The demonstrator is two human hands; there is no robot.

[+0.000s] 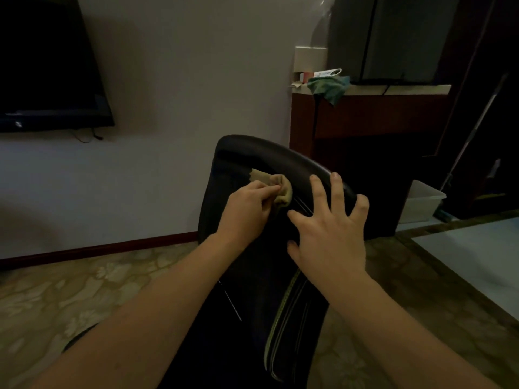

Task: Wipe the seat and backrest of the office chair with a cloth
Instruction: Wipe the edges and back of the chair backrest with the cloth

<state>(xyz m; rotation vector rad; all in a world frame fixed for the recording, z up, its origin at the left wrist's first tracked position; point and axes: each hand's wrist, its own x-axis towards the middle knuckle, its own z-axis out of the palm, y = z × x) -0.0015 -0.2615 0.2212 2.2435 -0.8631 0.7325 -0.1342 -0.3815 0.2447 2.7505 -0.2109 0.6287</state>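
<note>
A black office chair fills the middle of the view, its backrest (252,155) rising towards the wall. My left hand (244,211) grips a bunched yellowish cloth (276,186) and holds it against the upper backrest. My right hand (328,228) lies spread on the right side of the backrest, fingers straight and reaching its top edge. The lower part of the chair (252,318) with a pale stripe runs down between my forearms; the seat itself I cannot make out.
A dark TV (47,66) hangs on the wall at left. A wooden cabinet (365,116) at right carries a green cloth (330,87) and small boxes. A white plastic bin (421,203) and a mop handle (474,130) stand behind the chair. Patterned carpet covers the floor.
</note>
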